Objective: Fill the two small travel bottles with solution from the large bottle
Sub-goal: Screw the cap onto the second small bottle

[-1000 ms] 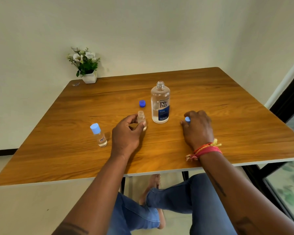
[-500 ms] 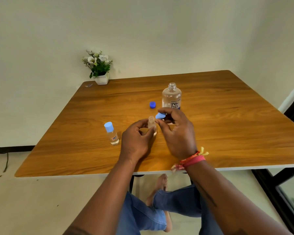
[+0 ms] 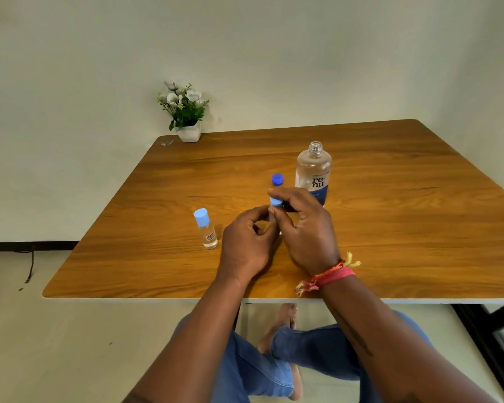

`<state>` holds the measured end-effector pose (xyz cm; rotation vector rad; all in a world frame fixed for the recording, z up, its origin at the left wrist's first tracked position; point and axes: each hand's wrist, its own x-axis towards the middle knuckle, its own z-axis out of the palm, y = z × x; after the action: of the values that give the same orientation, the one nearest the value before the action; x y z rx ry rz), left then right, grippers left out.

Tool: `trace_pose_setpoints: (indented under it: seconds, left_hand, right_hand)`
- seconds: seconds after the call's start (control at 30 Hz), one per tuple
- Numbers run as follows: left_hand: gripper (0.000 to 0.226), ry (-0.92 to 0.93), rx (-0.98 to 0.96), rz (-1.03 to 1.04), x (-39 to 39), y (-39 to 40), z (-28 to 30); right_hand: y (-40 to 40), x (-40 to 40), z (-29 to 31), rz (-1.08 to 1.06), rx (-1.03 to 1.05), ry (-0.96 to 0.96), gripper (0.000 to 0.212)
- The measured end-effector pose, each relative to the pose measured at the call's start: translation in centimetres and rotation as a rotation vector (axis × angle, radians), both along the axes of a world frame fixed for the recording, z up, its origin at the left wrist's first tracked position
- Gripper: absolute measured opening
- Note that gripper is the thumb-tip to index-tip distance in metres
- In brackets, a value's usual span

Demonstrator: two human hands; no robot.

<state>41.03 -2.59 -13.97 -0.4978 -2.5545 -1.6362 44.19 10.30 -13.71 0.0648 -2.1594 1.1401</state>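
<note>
The large clear bottle [image 3: 314,173] with a blue "renu" label stands uncapped on the wooden table [image 3: 390,228]. Its dark blue cap [image 3: 277,179] lies just left of it. My left hand [image 3: 246,242] grips a small travel bottle, which is almost wholly hidden between my fingers. My right hand [image 3: 304,228] pinches a light blue cap [image 3: 276,202] right on top of that bottle's neck. A second small travel bottle [image 3: 206,228] with a light blue cap stands upright to the left of my hands.
A white pot of flowers [image 3: 185,113] sits at the table's far left corner, with a small scrap [image 3: 167,143] beside it. A dark cable [image 3: 26,257] runs along the floor at left. My knees are under the table's near edge.
My right hand picked the light blue cap up from the table at right and brought it onto the small bottle held in my left hand. The view shifted left.
</note>
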Motion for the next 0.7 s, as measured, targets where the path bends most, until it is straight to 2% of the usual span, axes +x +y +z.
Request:
trace_pose_setpoints:
  seconds: [0.23, 0.37, 0.5, 0.57, 0.7]
  left_hand:
    - [0.022, 0.015, -0.015, -0.005, 0.03, -0.05, -0.10]
    - [0.031, 0.028, -0.022, -0.004, 0.03, -0.08, 0.10]
    - [0.026, 0.023, -0.016, -0.001, 0.11, -0.07, 0.16]
    - [0.024, 0.014, -0.013, -0.008, 0.16, -0.02, 0.13]
    - [0.026, 0.011, -0.001, -0.009, 0.13, 0.00, 0.25]
  right_hand:
    - [-0.08, -0.25, -0.01, -0.031, -0.131, -0.078, 0.036]
    - [0.02, -0.32, -0.17, -0.025, -0.154, -0.105, 0.044]
    - [0.09, 0.15, -0.01, -0.005, -0.135, -0.167, 0.056]
    - [0.14, 0.26, 0.05, -0.001, -0.134, -0.191, 0.053]
    - [0.14, 0.30, 0.40, 0.005, -0.171, -0.192, 0.034]
